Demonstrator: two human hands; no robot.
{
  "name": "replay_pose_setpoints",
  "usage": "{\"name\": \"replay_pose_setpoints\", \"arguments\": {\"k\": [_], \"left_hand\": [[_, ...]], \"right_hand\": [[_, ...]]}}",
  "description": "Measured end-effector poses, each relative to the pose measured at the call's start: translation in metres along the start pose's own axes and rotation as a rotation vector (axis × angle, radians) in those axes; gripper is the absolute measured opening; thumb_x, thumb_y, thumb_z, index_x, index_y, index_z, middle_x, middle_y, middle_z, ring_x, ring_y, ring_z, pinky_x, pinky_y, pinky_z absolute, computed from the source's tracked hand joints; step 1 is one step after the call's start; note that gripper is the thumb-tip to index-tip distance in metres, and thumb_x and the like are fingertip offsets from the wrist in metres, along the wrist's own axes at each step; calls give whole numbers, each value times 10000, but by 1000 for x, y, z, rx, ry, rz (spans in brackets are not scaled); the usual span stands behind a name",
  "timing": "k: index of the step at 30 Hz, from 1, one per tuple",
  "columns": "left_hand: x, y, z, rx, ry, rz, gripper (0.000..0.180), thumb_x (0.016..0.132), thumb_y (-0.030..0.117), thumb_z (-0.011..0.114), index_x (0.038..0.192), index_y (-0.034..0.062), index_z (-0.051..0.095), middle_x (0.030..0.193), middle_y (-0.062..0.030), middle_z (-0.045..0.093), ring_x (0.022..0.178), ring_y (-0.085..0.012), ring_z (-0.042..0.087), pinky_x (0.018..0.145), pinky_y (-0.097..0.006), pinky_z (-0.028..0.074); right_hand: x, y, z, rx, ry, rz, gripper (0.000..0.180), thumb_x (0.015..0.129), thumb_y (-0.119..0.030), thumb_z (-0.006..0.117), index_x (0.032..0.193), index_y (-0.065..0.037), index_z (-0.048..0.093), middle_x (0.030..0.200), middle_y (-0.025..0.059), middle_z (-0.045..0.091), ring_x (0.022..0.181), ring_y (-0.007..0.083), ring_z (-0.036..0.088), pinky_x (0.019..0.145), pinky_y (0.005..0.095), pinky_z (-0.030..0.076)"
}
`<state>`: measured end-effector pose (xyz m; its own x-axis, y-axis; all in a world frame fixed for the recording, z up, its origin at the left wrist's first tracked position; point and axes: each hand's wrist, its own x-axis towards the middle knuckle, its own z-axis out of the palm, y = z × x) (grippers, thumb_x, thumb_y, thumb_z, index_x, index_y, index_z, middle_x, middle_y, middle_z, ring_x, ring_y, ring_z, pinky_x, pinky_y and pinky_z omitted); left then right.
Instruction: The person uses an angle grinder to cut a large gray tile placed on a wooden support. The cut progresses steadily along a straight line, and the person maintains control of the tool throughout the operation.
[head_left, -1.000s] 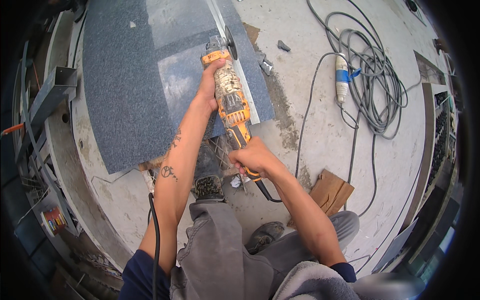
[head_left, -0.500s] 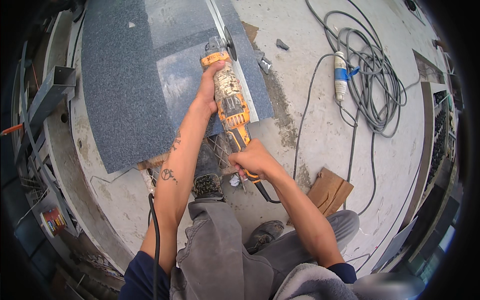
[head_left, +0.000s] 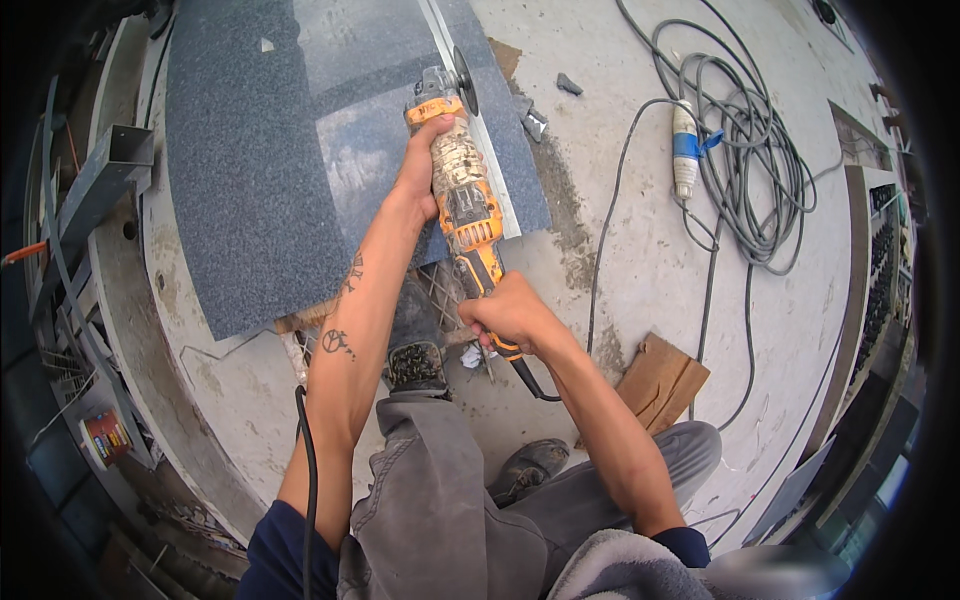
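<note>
An orange and black angle grinder (head_left: 466, 195), its body wrapped in worn pale tape, is held in both my hands over a speckled blue-grey stone slab (head_left: 235, 190). My left hand (head_left: 422, 165) wraps round the taped body near its head. Further back, my right hand (head_left: 508, 312) grips the rear handle, where the power cord comes out. A dark cutting disc (head_left: 466, 82) stands on edge at the grinder's far right side. It sits by a pale metal strip (head_left: 497, 190) lying lengthwise along the slab. Whether the disc touches slab or strip I cannot tell.
Coiled grey cable (head_left: 755, 190) with a blue and white connector (head_left: 685, 150) lies on the concrete floor to the right. Nearer me is a flattened piece of brown cardboard (head_left: 655, 385). A square metal tube (head_left: 125, 150) juts in at the left. Small dark stone chips (head_left: 569, 84) lie beyond the slab.
The grinder and both hands appear almost unmoved; the disc sits slightly farther away along the strip. The whole view has shifted a little.
</note>
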<state>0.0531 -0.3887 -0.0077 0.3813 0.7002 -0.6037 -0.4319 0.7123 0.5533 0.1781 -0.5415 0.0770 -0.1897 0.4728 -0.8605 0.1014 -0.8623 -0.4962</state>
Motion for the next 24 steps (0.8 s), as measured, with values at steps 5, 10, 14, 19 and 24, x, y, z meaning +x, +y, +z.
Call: {"name": "replay_pose_setpoints", "arguments": {"k": [5,10,14,19,24], "left_hand": [[-5,-4,0,13,-3,6,560,836,451,612,1164,12,493,834,-173,654,701,-248,703,590,-389,624],[-8,-8,3,30,-10,36,567,835,457,610,1162,8,495,830,-170,652,703,-246,703,587,-385,625],[-14,-11,3,42,22,21,573,837,461,604,1169,5,495,835,-169,650,714,-251,703,586,-385,624],[-20,-17,5,61,32,21,591,837,464,602,1191,7,484,852,-172,650,721,-256,703,592,-388,622],[-24,-21,4,58,44,4,582,839,468,600,1180,8,494,847,-169,652,719,-259,704,595,-385,618]], "right_hand": [[0,9,0,-8,11,-2,136,687,-11,631,588,42,555,536,95,568,425,159,549,379,309,444],[0,16,0,-4,9,9,140,694,-29,654,600,36,573,557,84,589,444,142,567,401,286,447],[-2,20,2,-28,23,19,146,697,-33,659,602,39,575,558,86,593,437,143,565,401,291,450],[-8,26,5,-32,38,18,157,701,-37,662,595,37,573,549,86,590,429,146,562,400,296,448],[-8,32,7,-30,48,29,158,697,-36,658,587,35,570,536,91,583,427,153,563,400,300,449]]}}
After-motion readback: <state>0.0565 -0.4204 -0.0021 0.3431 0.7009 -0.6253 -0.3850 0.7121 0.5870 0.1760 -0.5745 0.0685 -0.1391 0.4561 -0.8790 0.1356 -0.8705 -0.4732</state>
